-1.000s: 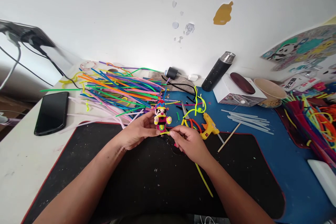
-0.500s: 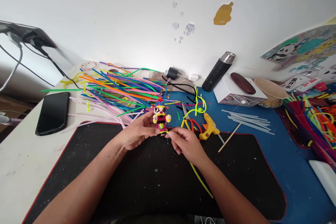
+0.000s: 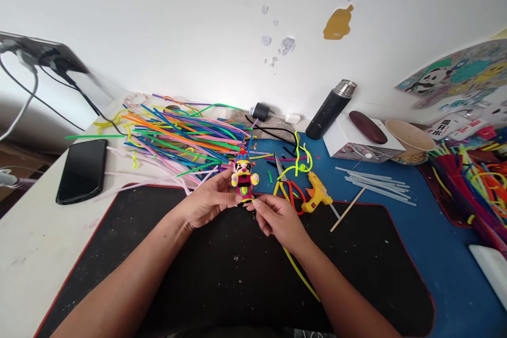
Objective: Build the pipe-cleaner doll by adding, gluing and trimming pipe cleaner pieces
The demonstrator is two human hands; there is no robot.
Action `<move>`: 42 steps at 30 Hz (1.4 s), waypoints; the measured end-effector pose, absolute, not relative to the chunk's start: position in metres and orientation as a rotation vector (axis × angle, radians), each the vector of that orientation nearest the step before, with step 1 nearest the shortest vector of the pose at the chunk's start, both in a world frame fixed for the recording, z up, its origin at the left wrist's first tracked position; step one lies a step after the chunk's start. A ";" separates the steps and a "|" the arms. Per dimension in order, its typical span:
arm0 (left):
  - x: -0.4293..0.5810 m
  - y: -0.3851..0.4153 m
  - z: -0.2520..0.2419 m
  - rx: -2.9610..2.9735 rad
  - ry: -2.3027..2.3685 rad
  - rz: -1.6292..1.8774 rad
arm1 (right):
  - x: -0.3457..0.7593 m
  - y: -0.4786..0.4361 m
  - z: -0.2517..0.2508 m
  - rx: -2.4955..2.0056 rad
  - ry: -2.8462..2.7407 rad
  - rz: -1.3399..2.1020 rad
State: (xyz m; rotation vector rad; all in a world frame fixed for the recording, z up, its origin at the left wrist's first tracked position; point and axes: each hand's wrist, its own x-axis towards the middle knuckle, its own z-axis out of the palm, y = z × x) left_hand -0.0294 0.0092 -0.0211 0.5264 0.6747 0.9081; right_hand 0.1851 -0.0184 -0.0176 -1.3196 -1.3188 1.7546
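A small pipe cleaner doll (image 3: pixel 243 182) stands upright in my hands, with a blue and red headpiece, a white and black face, a magenta body and yellow trim. My left hand (image 3: pixel 212 198) is closed on its left side, thumb across the lower front. At the doll's lower right edge, my right hand (image 3: pixel 277 219) pinches the yellow strip with thumb and forefinger. From beneath that hand a yellow pipe cleaner (image 3: pixel 301 273) trails over the black mat (image 3: pixel 222 285); its link to the pinched end is hidden.
Loose colourful pipe cleaners (image 3: pixel 186 137) cover the back left, beside a phone (image 3: pixel 82 171). Right of my hands lie scissors (image 3: pixel 279 166), orange-handled pliers (image 3: pixel 293 194), a yellow glue gun (image 3: pixel 317 194), a wooden stick (image 3: pixel 347 210) and glue sticks (image 3: pixel 376 185). Behind stands a black thermos (image 3: pixel 330 111).
The view has shifted slightly. The trailing yellow pipe cleaner has moved a little to the left on the mat. Both hands keep nearly the same hold on the doll.
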 end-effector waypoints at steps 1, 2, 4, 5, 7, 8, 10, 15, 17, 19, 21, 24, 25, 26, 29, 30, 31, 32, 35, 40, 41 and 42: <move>-0.030 0.009 -0.021 0.520 0.678 0.908 | 0.185 -0.018 -0.017 -1.321 -1.318 1.756; -0.030 0.009 -0.022 0.516 0.677 0.906 | 0.184 -0.018 -0.017 -1.322 -1.319 1.757; -0.030 0.009 -0.021 0.512 0.675 0.909 | 0.183 -0.017 -0.017 -1.325 -1.320 1.752; -0.030 0.009 -0.020 0.513 0.674 0.913 | 0.183 -0.017 -0.018 -1.325 -1.321 1.748; -0.030 0.009 -0.019 0.520 0.680 0.926 | 0.181 -0.017 -0.018 -1.322 -1.322 1.743; -0.030 0.009 -0.019 0.523 0.683 0.929 | 0.181 -0.017 -0.019 -1.319 -1.322 1.741; -0.030 0.010 -0.017 0.525 0.682 0.929 | 0.180 -0.018 -0.019 -1.307 -1.320 1.740; -0.029 0.010 -0.016 0.525 0.674 0.935 | 0.177 -0.019 -0.019 -1.282 -1.295 1.752; -0.029 0.010 -0.015 0.528 0.674 0.930 | 0.177 -0.019 -0.019 -1.281 -1.278 1.770; -0.030 0.010 -0.015 0.523 0.670 0.925 | 0.177 -0.019 -0.019 -1.278 -1.262 1.782; -0.030 0.010 -0.016 0.515 0.663 0.921 | 0.177 -0.019 -0.019 -1.280 -1.253 1.788; -0.031 0.010 -0.017 0.517 0.645 0.921 | 0.176 -0.019 -0.018 -1.291 -1.248 1.791; -0.031 0.010 -0.017 0.521 0.639 0.921 | 0.176 -0.020 -0.018 -1.294 -1.246 1.792; -0.031 0.010 -0.017 0.526 0.633 0.921 | 0.175 -0.020 -0.018 -1.296 -1.244 1.792; -0.030 0.009 -0.016 0.546 0.608 0.924 | 0.174 -0.021 -0.018 -1.301 -1.245 1.788; -0.030 0.009 -0.016 0.551 0.600 0.927 | 0.174 -0.021 -0.018 -1.302 -1.247 1.786; -0.030 0.009 -0.016 0.553 0.591 0.929 | 0.174 -0.021 -0.018 -1.303 -1.249 1.786; -0.029 0.009 -0.015 0.555 0.579 0.930 | 0.174 -0.021 -0.018 -1.304 -1.250 1.786; -0.028 0.009 -0.014 0.557 0.546 0.932 | 0.175 -0.022 -0.018 -1.308 -1.246 1.797; -0.028 0.008 -0.013 0.553 0.533 0.935 | 0.176 -0.023 -0.019 -1.314 -1.249 1.796; -0.028 0.008 -0.014 0.558 0.526 0.935 | 0.176 -0.023 -0.019 -1.315 -1.252 1.793; -0.028 0.008 -0.014 0.565 0.517 0.936 | 0.176 -0.023 -0.020 -1.316 -1.255 1.790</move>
